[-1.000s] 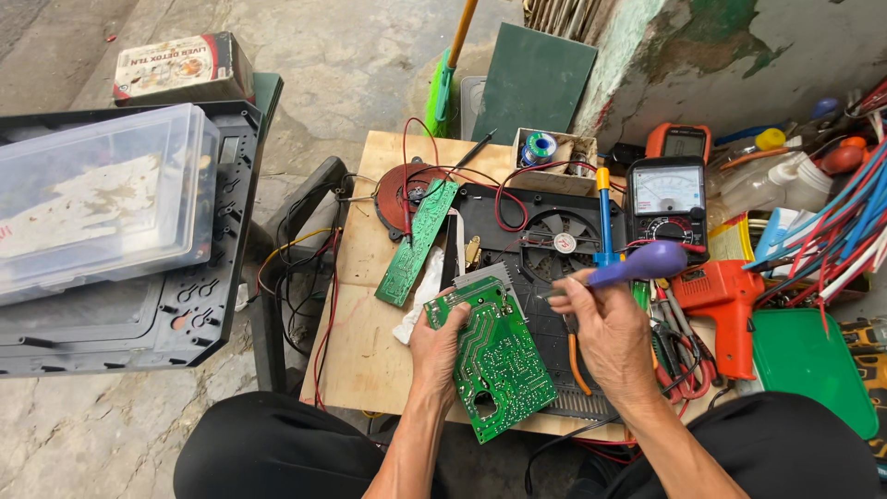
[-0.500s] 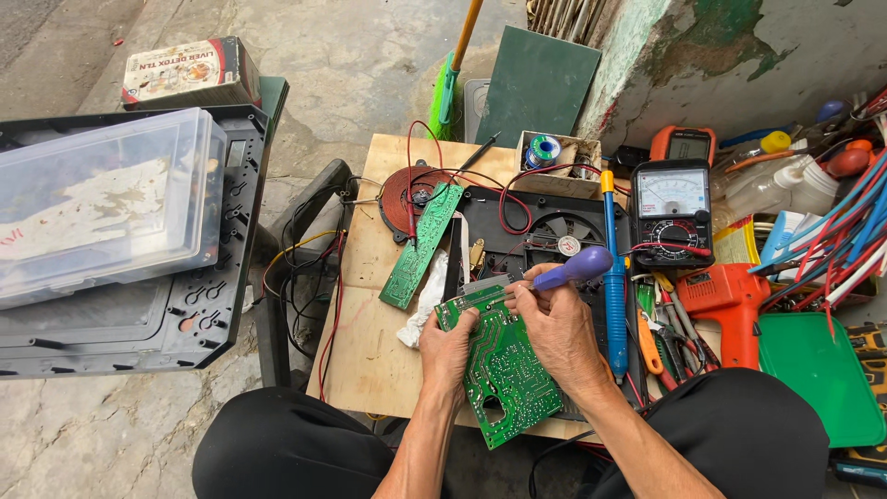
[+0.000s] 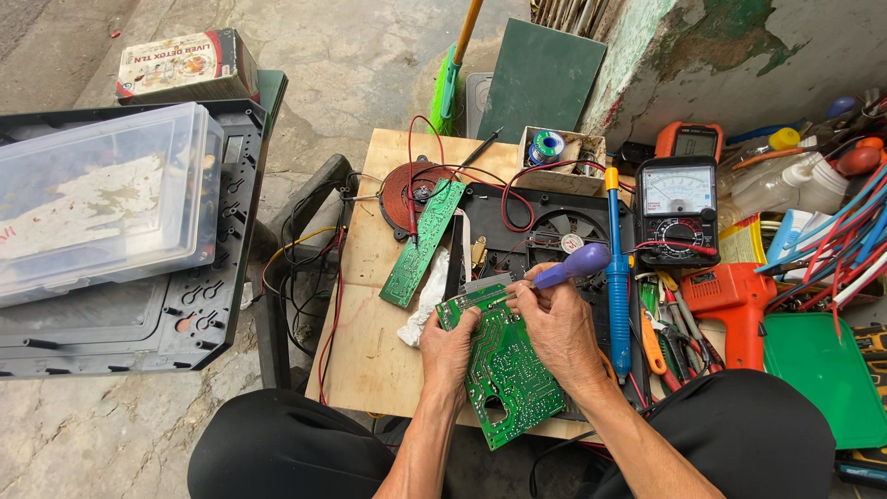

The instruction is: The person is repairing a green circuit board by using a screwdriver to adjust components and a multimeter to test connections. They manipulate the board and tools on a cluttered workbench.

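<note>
My left hand (image 3: 450, 345) grips the left edge of a green circuit board (image 3: 506, 372), holding it tilted over the wooden table's front edge. My right hand (image 3: 552, 323) holds a purple-handled soldering iron (image 3: 575, 266); its tip touches the board's top edge near a grey heat sink (image 3: 487, 283). A second, long narrow green board (image 3: 423, 242) lies on the table to the left, beside a white rag (image 3: 427, 298). Behind sit a black fan housing (image 3: 564, 226) and a copper induction coil (image 3: 413, 188) with red wires.
An analog multimeter (image 3: 677, 198), a blue desoldering pump (image 3: 616, 268), an orange drill (image 3: 730, 294) and loose hand tools crowd the right. A green tray (image 3: 836, 377) sits far right. A clear plastic bin (image 3: 102, 199) rests on a black panel at left. The wooden table (image 3: 362, 351) shows bare wood front left.
The view has shifted slightly. My right hand has brought the soldering iron down and left, from raised beside the board to its top edge. My left hand still holds the board.
</note>
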